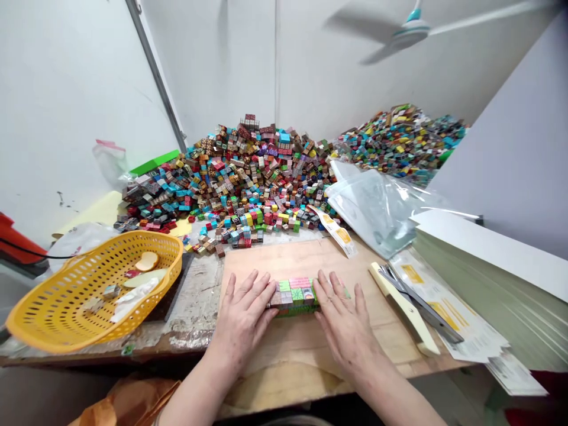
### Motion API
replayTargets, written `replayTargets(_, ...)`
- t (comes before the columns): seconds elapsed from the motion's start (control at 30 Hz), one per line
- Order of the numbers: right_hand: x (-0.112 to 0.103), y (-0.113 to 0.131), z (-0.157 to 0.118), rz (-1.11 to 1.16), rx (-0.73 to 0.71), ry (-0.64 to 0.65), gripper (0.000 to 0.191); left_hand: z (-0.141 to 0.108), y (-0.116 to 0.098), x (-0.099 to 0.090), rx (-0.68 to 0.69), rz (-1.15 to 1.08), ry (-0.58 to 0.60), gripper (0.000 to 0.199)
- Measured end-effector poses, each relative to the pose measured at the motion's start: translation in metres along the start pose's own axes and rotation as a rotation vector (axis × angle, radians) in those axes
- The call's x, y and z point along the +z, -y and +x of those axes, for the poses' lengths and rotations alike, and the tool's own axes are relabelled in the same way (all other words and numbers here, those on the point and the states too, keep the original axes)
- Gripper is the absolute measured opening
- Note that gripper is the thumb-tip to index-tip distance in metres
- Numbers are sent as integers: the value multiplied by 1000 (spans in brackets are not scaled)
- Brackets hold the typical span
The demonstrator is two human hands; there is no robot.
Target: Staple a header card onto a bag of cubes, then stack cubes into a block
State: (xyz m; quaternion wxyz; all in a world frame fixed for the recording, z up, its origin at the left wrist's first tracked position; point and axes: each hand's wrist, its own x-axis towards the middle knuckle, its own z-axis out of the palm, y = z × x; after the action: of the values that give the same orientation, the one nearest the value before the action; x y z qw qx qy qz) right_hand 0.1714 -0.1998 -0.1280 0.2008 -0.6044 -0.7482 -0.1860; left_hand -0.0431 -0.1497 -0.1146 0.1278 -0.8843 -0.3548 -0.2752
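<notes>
On the wooden board lies a small block of printed cubes (pixel 296 296), in green, pink and grey, lined up in rows. My left hand (pixel 244 310) rests at its left end, fingers stretched out, the index finger and thumb against the cubes. At the right end, my right hand (pixel 341 310) lies with its fingers spread, its index finger and thumb by the edge of the cubes. The ends of the block are partly hidden by my fingers. Both hands are open, with the block between them.
A heap of loose printed cubes (pixel 248 177) covers the back. At left stands a yellow basket (pixel 57 296) with scraps. Right of the wooden board (pixel 266 254) are scissors (pixel 426 307), a cream-handled tool (pixel 403 310), clear plastic bags (pixel 377 207), printed labels (pixel 337 231) and a paper stack (pixel 492 284).
</notes>
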Motion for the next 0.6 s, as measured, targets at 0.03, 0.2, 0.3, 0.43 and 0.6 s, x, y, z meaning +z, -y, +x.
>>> replayTargets(0.03, 1, 1, 0, -11, -6, 0, 59, 0, 1, 0, 2, 4, 5, 41)
replayTargets(0.2, 4, -4, 0, -51, -35, -44, 64, 1, 6, -2, 31, 55, 37, 42)
replayTargets(0.3, 6, -8, -1, -72, -70, -66, 67, 0, 7, -4, 29, 107, 64, 46)
replayTargets(0.43, 12, -10, -1, -94, -75, -66, 67, 10, -1, -11, 1, 135, 45, 54)
replayTargets(0.6, 14, -11, -6, -52, -75, -117, 71, 32, -23, -10, 112, 21, 143, 62)
